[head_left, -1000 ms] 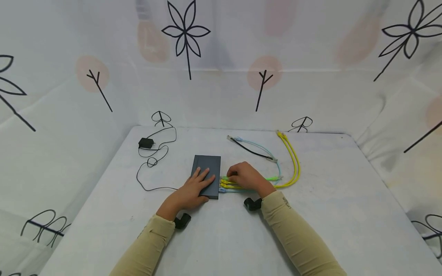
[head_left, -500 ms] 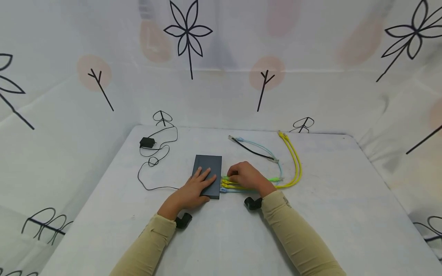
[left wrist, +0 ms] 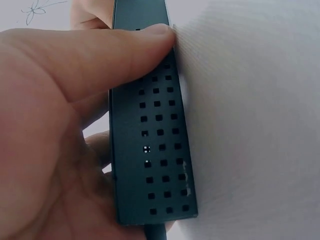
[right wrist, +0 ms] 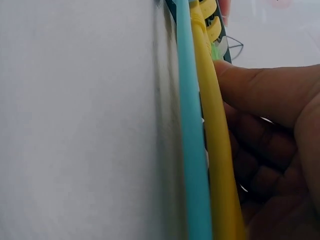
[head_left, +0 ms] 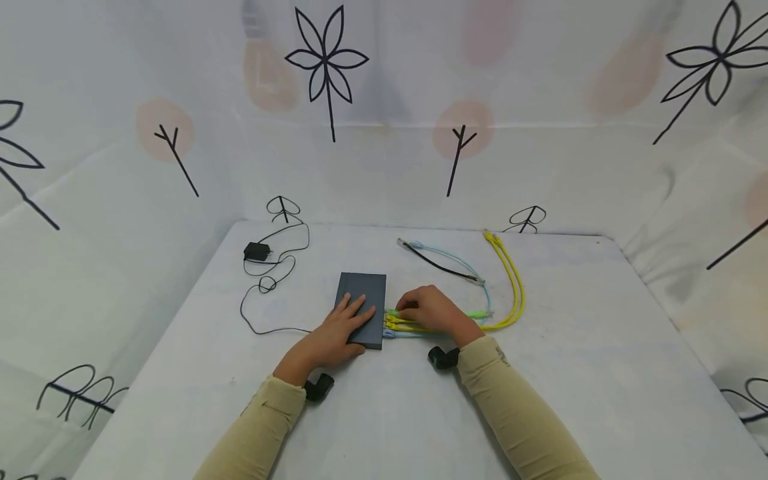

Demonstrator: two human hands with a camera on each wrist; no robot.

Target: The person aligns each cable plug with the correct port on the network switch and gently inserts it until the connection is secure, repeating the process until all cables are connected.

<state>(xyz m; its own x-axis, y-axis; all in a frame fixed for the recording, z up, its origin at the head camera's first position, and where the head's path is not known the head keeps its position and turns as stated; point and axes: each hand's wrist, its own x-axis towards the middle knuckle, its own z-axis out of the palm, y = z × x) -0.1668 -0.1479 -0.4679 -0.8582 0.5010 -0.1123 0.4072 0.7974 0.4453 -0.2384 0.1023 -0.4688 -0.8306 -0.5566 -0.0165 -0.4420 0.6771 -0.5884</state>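
Note:
A dark grey network switch (head_left: 371, 285) lies flat at mid-table. My left hand (head_left: 330, 337) rests on its top with straight, spread fingers; in the left wrist view the thumb (left wrist: 120, 52) presses the vented side (left wrist: 150, 150). Yellow Ethernet cables (head_left: 519, 297) and a light blue one (right wrist: 192, 150) run into the switch's right side. Over them my right hand (head_left: 433, 312) pinches a short green Ethernet cable (head_left: 480, 314) close to its plug at the ports. Its fingertips and most of the green plug are hidden in both views.
A black power adapter (head_left: 257, 251) with a thin, looped cord (head_left: 267, 283) lies at the back left; the cord runs to the switch. A short black Ethernet cable (head_left: 441, 268) lies behind the right hand. The yellow cables' far ends lie near the table's back edge.
Both hands keep their places on the switch and the green Ethernet cable. The head view has shifted slightly.

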